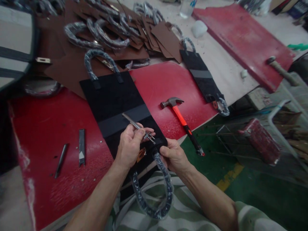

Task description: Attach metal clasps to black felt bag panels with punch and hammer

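Observation:
My left hand point(131, 142) pinches a slim metal tool with a two-pronged end point(133, 122), which points down toward the near edge of a black bag panel point(113, 99). Closed on that panel's near right corner is my right hand point(175, 154), thumb on top. A plastic-wrapped handle point(170, 189) loops from this edge toward my body. The far edge carries another wrapped handle point(102, 54). Beside my left fingers lies a small gold-coloured metal piece point(141, 154). A claw hammer point(180, 115) with an orange and black grip rests to the right.
A red board point(60, 118) covers the bench, with a flat dark metal tool point(82, 146) and a thin metal rod point(61, 160) at left. Brown panels point(166, 37) with wrapped handles are heaped behind. Another black panel point(199, 72) lies right, near a mallet point(281, 69).

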### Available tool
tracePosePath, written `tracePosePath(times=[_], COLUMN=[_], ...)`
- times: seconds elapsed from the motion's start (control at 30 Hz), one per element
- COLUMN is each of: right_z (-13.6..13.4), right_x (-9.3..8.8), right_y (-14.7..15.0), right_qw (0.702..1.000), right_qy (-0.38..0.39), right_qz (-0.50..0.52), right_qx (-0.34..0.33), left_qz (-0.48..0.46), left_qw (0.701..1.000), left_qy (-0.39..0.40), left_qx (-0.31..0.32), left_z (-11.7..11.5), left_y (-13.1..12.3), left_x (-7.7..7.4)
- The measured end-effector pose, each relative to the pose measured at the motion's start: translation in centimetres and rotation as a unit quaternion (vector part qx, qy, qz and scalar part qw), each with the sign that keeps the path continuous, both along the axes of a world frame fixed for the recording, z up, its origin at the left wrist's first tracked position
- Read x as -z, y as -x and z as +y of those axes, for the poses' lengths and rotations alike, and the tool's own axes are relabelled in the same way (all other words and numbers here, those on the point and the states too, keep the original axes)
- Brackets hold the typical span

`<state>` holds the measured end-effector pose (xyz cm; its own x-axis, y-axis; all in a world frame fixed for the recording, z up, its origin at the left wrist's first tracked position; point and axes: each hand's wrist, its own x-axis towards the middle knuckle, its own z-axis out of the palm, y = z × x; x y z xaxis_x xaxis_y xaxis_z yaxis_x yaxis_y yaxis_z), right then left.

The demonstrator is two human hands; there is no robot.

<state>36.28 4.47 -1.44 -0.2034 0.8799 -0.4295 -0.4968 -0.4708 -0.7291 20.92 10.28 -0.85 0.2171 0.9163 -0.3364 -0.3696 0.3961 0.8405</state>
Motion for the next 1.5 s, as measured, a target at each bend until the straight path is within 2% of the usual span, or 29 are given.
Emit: tracePosePath(times=[0.2,0.53,0.87,1.1,1.3,1.4,1.5], right_z=[0.1,-0.5,-0.7,-0.7,-0.3,-0.1,0.1], right_x=[-0.4,-0.2,-0.4,-0.2,0.1,-0.1,-0.6], right_y=[-0.3,-1.1,-1.3,-1.5,-1.9,-1.8,-1.6], right_qw=[1.000,0.999,0.998,0.999,0.998,0.997,0.994], right_qy=[0.025,0.039,0.045,0.026,0.006,0.011,0.015], right_qz=[-0.010,-0.026,-0.051,-0.034,-0.038,-0.059,-0.101], right_qx=[0.011,0.005,-0.012,-0.020,-0.042,-0.052,-0.046], left_qz=[0.040,0.198,0.179,0.236,0.260,0.271,0.311], left_qw=[0.999,0.974,0.974,0.946,0.936,0.930,0.907], left_qy=[-0.024,-0.106,-0.138,-0.224,-0.238,-0.248,-0.284], left_qx=[0.003,0.021,0.010,0.003,-0.006,-0.012,-0.012], left_z=[0.1,-0.3,-1.2,-1.9,-1.8,-1.8,-1.9], left_y=[-0.3,-0.5,-0.6,-0.8,-1.1,-1.4,-1.6], left_x=[0.2,-0.2,0.0,0.0,-0.2,-0.1,0.1])
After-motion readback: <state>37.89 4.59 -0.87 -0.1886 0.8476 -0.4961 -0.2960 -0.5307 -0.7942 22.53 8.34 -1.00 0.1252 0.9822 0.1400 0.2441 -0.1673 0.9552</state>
